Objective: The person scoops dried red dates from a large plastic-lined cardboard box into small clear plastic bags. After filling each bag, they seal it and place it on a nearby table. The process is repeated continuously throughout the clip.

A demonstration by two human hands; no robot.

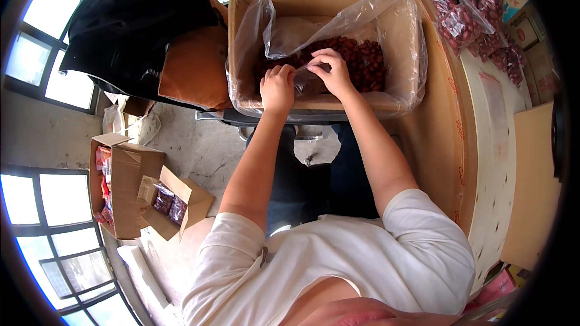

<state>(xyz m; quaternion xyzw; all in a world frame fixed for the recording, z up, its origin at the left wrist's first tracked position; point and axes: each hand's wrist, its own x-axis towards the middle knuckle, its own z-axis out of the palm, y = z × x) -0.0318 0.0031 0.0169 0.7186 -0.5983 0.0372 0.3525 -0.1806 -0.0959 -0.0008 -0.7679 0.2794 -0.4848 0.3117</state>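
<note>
Head camera is looking down at two hands working over a cardboard box point(241, 54) lined with a clear plastic liner point(386, 18) and holding dark red dried fruits point(362, 60). The left hand point(277, 87) and right hand point(331, 71) are both pinching a small clear bag point(305, 75) between them, just above the fruits.

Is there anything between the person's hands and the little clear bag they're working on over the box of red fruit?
Nothing visible. The left hand and right hand both already pinch the small clear bag, held over the red dried fruit in the plastic-lined cardboard box. Only the loose liner rises behind them.
</note>
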